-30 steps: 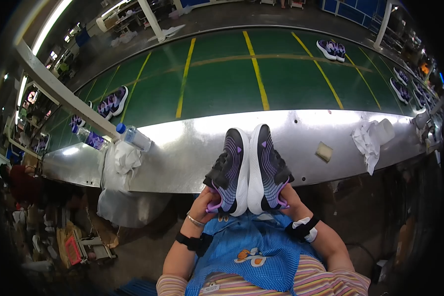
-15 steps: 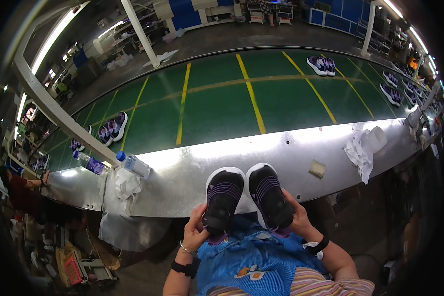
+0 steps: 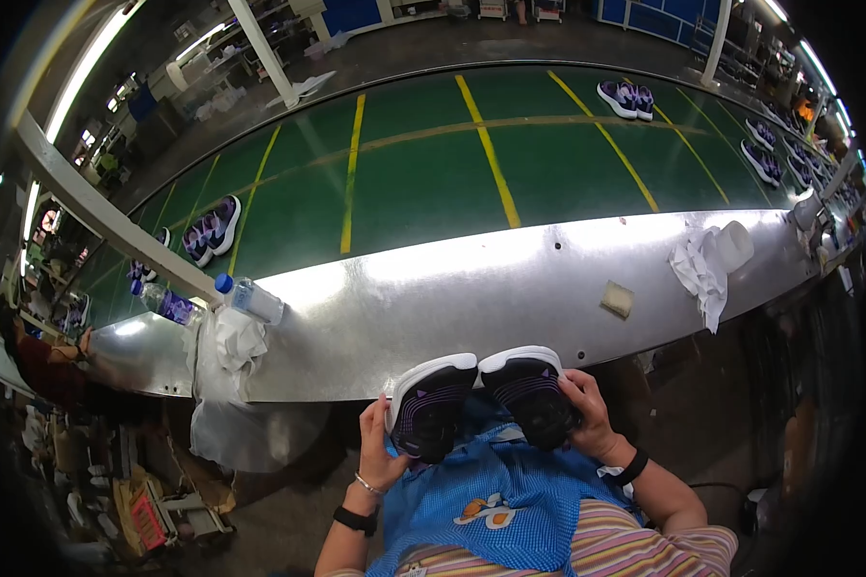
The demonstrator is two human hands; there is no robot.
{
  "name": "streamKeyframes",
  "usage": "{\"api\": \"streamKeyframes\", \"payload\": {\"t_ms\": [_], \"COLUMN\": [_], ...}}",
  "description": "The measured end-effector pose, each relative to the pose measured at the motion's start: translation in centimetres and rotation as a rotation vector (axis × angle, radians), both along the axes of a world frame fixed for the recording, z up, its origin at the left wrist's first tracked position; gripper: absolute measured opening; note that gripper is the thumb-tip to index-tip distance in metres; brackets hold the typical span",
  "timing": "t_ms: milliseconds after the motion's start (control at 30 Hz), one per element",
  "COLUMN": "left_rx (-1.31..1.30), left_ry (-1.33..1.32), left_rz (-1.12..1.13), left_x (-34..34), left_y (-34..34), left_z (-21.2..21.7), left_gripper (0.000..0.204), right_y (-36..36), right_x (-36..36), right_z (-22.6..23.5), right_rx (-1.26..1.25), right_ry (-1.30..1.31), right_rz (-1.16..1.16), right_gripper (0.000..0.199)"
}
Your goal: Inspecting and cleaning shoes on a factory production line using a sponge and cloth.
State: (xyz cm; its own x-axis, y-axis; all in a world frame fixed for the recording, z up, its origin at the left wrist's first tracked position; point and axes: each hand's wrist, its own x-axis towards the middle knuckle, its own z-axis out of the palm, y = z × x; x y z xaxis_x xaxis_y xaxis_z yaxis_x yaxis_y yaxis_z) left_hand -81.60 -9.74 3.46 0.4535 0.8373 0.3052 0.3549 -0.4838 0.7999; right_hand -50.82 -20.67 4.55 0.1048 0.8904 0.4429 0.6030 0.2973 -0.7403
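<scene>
My left hand [image 3: 379, 450] grips a black sneaker [image 3: 427, 415] with purple lines and a thick white sole. In my right hand [image 3: 588, 413] is its matching sneaker [image 3: 531, 396], held by the outer side. The two shoes are side by side above my blue apron [image 3: 510, 495], at the near edge of the metal bench [image 3: 433, 327]. Their toes point away from me and nearly touch, and both are tilted so their sides show. The fingers under the shoes are partly hidden.
Beyond the bench runs a green conveyor belt [image 3: 414, 183] carrying pairs of sneakers [image 3: 625, 99]. A sponge [image 3: 617, 299] and crumpled white cloth [image 3: 700, 279] lie at right. At left are plastic bottles [image 3: 250, 299], a plastic bag [image 3: 236, 423] and a white post [image 3: 115, 207]. A co-worker's arm [image 3: 72, 351] shows far left.
Both shoes have come down and closer to me, turning so their outer sides show more. My hands have shifted along them. The view has tilted slightly downward.
</scene>
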Motion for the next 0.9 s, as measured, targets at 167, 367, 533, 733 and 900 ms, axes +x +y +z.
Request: {"api": "streamKeyframes", "payload": {"t_ms": [167, 367, 533, 733, 900], "left_rx": [0.037, 0.119, 0.208, 0.324, 0.312], "left_ry": [0.091, 0.129, 0.148, 0.178, 0.186], "left_rz": [0.016, 0.069, 0.140, 0.173, 0.144], "left_x": [0.0, 0.4, 2.1, 2.7, 3.2], "left_y": [-0.4, 0.0, 1.4, 2.1, 2.1], "left_z": [-0.2, 1.2, 4.2, 4.8, 5.5], "left_gripper": [0.080, 0.077, 0.076, 0.075, 0.076], "right_y": [-0.3, 0.1, 1.9, 2.4, 2.1], "right_x": [0.2, 0.1, 1.3, 1.7, 1.6], "right_z": [-0.8, 1.2, 3.2, 2.1, 2.4], "right_rx": [-0.045, -0.108, -0.061, 0.024, 0.042], "right_ry": [-0.015, 0.027, -0.057, -0.054, -0.073], "right_rz": [0.000, -0.049, -0.140, -0.163, -0.189], "right_gripper": [0.067, 0.068, 0.065, 0.067, 0.069]}}
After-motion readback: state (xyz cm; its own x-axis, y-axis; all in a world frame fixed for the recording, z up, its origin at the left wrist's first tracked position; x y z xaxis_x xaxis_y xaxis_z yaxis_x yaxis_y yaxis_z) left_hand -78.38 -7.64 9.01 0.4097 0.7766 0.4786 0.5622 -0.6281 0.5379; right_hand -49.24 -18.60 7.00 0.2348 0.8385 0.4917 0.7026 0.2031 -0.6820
